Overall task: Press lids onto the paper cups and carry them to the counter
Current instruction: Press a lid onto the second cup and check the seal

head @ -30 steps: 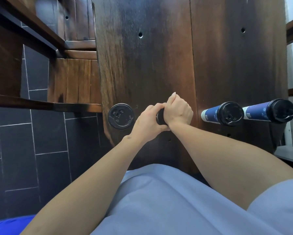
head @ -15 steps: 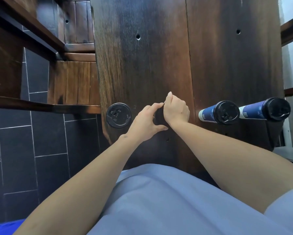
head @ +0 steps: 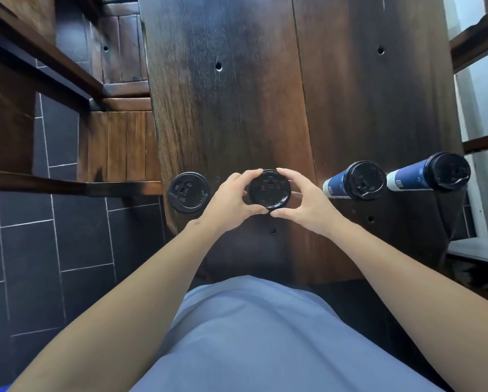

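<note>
A black lid [head: 269, 189] sits on a cup in the middle of the dark wooden table [head: 237, 108], seen from straight above, so the cup's body is hidden. My left hand [head: 231, 198] pinches the lid's left rim with thumb and fingers. My right hand [head: 303, 198] pinches its right rim the same way. To the left stands another lidded cup [head: 188, 192] at the table's edge. On the right stand two blue paper cups with black lids, the nearer cup [head: 355, 181] and the farther cup [head: 432, 174].
A wooden bench [head: 118, 145] and a dark rail [head: 39, 60] lie left of the table over a dark tiled floor [head: 39, 236]. Wooden shelf edges [head: 477, 41] and a grey ledge [head: 477, 248] stand at the right.
My right hand was fisted over the middle lid with the left hand beside it. Both hands have opened out to the lid's sides, and the lid top now shows.
</note>
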